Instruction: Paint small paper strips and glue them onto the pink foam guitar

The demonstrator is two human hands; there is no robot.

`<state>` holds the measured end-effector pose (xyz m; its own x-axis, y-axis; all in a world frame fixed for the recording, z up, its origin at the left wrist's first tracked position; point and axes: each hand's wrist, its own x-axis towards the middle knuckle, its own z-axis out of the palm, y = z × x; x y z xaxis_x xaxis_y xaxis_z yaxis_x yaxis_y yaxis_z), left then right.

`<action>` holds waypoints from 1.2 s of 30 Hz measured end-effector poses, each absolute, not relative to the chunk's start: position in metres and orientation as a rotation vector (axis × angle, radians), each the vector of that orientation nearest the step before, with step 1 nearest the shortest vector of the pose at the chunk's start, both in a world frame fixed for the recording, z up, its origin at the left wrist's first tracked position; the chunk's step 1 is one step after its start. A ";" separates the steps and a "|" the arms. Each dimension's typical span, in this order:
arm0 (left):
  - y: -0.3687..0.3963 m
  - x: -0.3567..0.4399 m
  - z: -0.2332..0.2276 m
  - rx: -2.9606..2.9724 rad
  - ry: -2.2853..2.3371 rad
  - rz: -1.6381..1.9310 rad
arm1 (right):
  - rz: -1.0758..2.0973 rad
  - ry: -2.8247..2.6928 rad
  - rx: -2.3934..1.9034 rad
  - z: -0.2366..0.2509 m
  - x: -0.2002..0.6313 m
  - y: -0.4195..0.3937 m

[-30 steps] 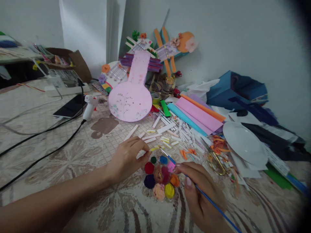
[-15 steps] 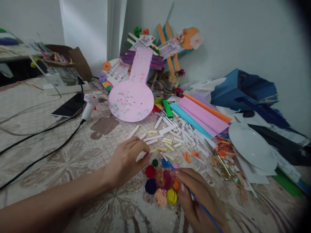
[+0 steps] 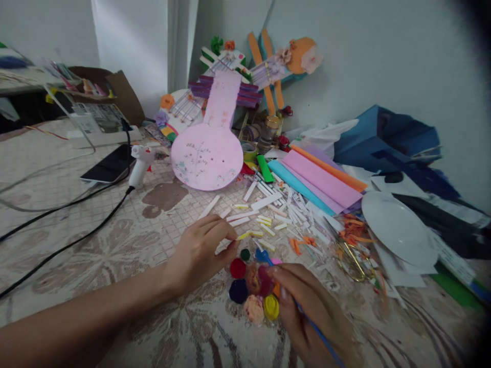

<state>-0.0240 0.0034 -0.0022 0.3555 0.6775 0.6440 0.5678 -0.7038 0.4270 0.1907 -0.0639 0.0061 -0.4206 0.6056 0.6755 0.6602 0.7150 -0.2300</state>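
Now the paintbrush (image 3: pixel 307 322), pinched in the closed fingers of the right hand (image 3: pixel 307 306), has drawn back toward the paint tray (image 3: pixel 251 286) near the bedspread's front edge, tip at the blue well; the left hand (image 3: pixel 199 253) still nips a yellow paper strip (image 3: pixel 249 235) just beyond; the tray's round wells hold red, green, purple, yellow and pink paint.

Soft, dim daylight falls from the upper left, shadows are faint, edges bend and the right corners darken.
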 end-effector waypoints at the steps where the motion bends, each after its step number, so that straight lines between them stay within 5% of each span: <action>1: 0.003 -0.024 -0.002 2.478 1.142 1.276 | -0.093 -2.184 -0.949 0.007 0.190 -0.064; 36: 0.005 -0.025 -0.006 2.486 1.060 1.329 | 0.030 -2.187 -0.929 0.008 0.188 -0.066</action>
<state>-0.0249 0.0050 -0.0062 0.3654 0.6357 0.6800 0.5217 -0.7448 0.4160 0.1881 -0.0664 0.0081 -0.4581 0.6279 0.6292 0.6104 0.7367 -0.2908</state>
